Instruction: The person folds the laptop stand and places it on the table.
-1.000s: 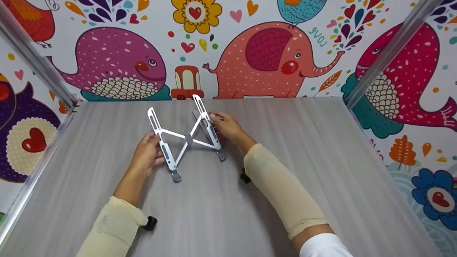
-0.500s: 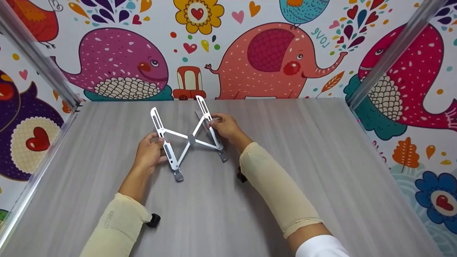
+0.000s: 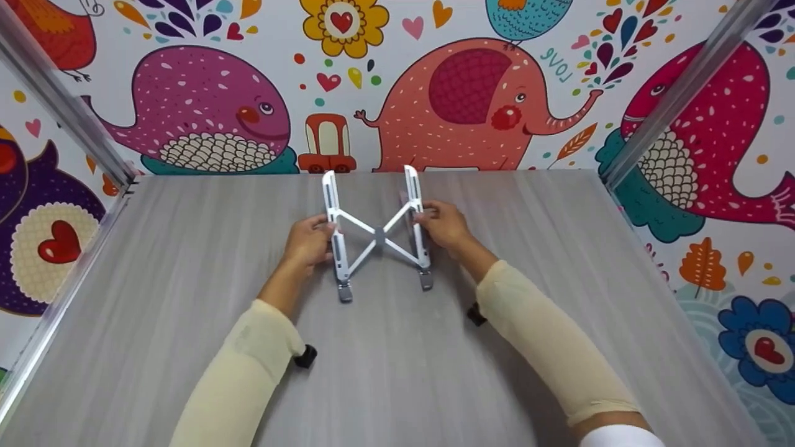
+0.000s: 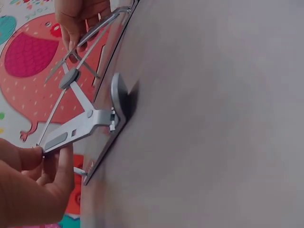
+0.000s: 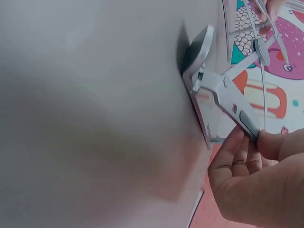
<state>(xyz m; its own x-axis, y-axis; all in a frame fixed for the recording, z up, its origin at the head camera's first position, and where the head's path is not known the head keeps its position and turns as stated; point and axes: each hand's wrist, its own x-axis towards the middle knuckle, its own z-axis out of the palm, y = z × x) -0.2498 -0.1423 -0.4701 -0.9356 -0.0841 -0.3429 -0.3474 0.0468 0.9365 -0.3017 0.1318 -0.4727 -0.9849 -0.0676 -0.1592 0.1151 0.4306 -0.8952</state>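
A silver folding laptop stand (image 3: 379, 236) is spread in an X shape near the back middle of the table, its side rails raised at a slant. My left hand (image 3: 308, 242) pinches the left rail between thumb and fingers; in the left wrist view the thumb lies on top of the rail (image 4: 71, 133) and the fingers underneath. My right hand (image 3: 446, 225) grips the right rail in the same way, as the right wrist view shows at the rail (image 5: 232, 104). Grey hinged feet (image 3: 345, 292) sit at the front ends of both rails.
The wood-grain table (image 3: 385, 372) runs back to a wall (image 3: 348, 81) printed with cartoon animals. Metal posts (image 3: 658, 93) stand at the back corners. A black wrist camera mount (image 3: 305, 357) sticks out from the left sleeve.
Both hands have moved the stand to the right and turned it, so its rails now point more straight away from me. The grip on each rail is kept.
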